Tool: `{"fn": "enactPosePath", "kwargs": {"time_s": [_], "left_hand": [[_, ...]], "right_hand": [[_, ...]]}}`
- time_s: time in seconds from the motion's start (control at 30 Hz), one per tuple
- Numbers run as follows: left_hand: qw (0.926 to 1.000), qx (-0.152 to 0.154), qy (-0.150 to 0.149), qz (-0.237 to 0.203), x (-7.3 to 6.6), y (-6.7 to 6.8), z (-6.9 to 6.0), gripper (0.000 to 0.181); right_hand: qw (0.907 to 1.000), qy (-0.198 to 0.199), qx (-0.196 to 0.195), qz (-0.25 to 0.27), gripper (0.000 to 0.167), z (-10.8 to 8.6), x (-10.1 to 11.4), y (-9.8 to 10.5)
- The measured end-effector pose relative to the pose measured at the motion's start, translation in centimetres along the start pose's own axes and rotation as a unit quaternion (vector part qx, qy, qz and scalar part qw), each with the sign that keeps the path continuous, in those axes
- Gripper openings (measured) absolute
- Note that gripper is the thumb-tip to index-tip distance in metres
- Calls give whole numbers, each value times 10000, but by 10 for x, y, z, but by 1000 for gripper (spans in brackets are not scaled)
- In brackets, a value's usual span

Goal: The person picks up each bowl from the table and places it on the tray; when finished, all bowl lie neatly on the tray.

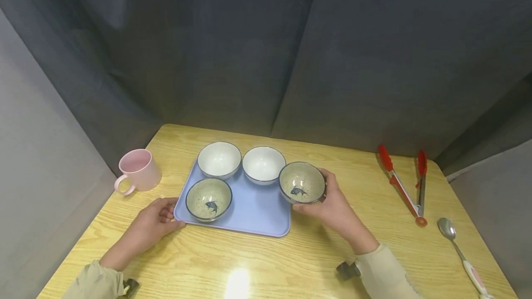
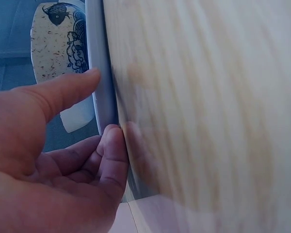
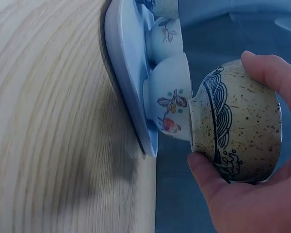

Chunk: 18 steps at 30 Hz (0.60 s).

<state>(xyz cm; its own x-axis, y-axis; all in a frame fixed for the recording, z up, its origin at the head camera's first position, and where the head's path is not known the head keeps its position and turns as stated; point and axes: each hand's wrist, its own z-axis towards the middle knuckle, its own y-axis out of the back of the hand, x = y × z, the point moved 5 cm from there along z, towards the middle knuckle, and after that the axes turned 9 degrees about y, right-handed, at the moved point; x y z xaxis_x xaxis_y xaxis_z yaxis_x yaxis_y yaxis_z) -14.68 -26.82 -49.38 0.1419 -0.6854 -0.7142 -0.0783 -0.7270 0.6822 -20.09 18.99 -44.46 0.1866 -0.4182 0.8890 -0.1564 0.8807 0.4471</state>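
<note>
My right hand [image 1: 334, 206] grips a beige speckled bowl [image 1: 302, 176] with a dark fish painted inside. This bowl is held up at the right edge of the blue tray [image 1: 259, 213], and in the right wrist view waves decorate its outside [image 3: 242, 121]. My left hand [image 1: 149, 225] holds the tray's front left corner, its thumb at the rim in the left wrist view. On the tray stand a matching fish bowl [image 1: 208, 202] at front left and two white bowls [image 1: 219, 159] along the back; the right-hand white bowl [image 1: 263, 164] is nearest the held one.
Left of the tray stands a pink mug [image 1: 141, 172]. Red-tipped tongs [image 1: 403, 192] lie spread at the right, with a spoon [image 1: 461, 253] closer to the table's right edge. A dark curtain [image 1: 249, 58] hangs behind the wooden table [image 1: 199, 262].
</note>
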Motion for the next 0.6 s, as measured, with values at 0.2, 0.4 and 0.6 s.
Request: {"fn": "enactPosePath", "kwargs": {"time_s": [0.2, 0.4, 0.6], "left_hand": [[10000, 7, -4, -36, 0, 0, 0, 70], [10000, 18, -2, -73, 0, 0, 0, 70], [10000, 14, 11, -89, 0, 0, -1, 70]], "right_hand": [[9997, -2, 131, 207, 124, -2, 4, -10], [9987, -70, 287, 426, 123, -5, 5, -23], [9970, -63, 479, 597, 123, -7, 4, -40]]}}
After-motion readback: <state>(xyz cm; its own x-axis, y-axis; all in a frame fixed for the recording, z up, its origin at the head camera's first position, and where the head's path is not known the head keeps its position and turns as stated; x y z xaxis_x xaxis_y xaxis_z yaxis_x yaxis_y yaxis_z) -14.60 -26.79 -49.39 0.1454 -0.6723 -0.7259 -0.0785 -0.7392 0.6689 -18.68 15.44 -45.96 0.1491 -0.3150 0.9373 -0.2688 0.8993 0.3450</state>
